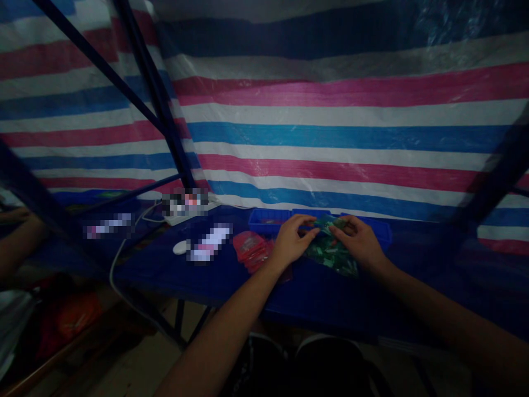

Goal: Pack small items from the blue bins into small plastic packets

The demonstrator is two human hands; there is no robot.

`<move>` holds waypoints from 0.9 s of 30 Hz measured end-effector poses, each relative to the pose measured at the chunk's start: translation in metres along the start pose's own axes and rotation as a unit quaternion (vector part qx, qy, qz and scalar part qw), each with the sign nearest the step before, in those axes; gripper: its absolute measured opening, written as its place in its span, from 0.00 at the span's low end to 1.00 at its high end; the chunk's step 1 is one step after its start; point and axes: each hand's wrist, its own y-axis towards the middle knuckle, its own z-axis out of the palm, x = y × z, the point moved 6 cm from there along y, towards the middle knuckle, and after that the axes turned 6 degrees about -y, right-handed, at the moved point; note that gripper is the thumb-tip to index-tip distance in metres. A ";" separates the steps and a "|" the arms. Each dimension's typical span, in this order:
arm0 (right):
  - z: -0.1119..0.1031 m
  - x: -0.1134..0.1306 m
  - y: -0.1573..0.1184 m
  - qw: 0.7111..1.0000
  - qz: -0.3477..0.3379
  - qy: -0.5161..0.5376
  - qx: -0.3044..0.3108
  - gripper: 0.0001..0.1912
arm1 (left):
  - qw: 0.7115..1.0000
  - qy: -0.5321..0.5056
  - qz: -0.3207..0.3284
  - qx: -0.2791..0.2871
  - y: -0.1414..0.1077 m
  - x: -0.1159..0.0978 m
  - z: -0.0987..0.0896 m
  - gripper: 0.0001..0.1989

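So there's a striped sheet (351,132) hanging behind a blue table (231,281). Blue trays (269,218) sit toward the back edge, red packets (251,248) lie beside the left hand (292,240), and both it and the right hand (359,240) pinch a green packet (329,224) between fingertips, right above the green pile (333,256).
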 end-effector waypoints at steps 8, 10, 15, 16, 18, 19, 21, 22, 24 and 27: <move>0.018 0.006 -0.006 0.992 0.043 0.077 0.095 0.21 | 0.999 -0.011 0.007 0.046 -0.001 0.000 0.007 0.22; 0.018 0.007 -0.007 0.991 0.043 0.069 0.109 0.21 | 0.999 0.003 0.007 0.046 -0.001 -0.004 0.006 0.20; 0.011 0.013 -0.005 0.996 -0.025 -0.015 0.085 0.20 | 0.997 -0.005 0.003 0.082 -0.003 -0.011 0.009 0.23; 0.010 0.016 -0.005 0.995 -0.049 -0.032 0.075 0.20 | 0.996 0.006 0.007 0.087 -0.003 -0.011 0.010 0.21; 0.009 0.021 -0.004 0.993 -0.081 -0.054 0.066 0.19 | 0.995 0.042 0.009 0.094 -0.002 -0.006 0.009 0.17; 0.010 0.023 -0.004 0.992 -0.089 -0.059 0.067 0.19 | 0.994 0.058 0.005 0.095 -0.002 -0.003 0.009 0.15; 0.011 0.025 -0.004 0.990 -0.098 -0.064 0.078 0.18 | 0.993 0.074 -0.009 0.097 -0.001 0.002 0.008 0.15; 0.012 0.025 -0.005 0.989 -0.098 -0.063 0.086 0.18 | 0.992 0.074 -0.015 0.096 -0.001 0.004 0.008 0.15; 0.013 0.023 -0.006 0.990 -0.086 -0.059 0.097 0.19 | 0.994 0.062 -0.025 0.092 -0.001 0.006 0.008 0.16; 0.011 0.018 -0.007 0.992 -0.059 -0.061 0.095 0.22 | 0.994 0.028 -0.068 0.085 -0.003 0.011 0.007 0.20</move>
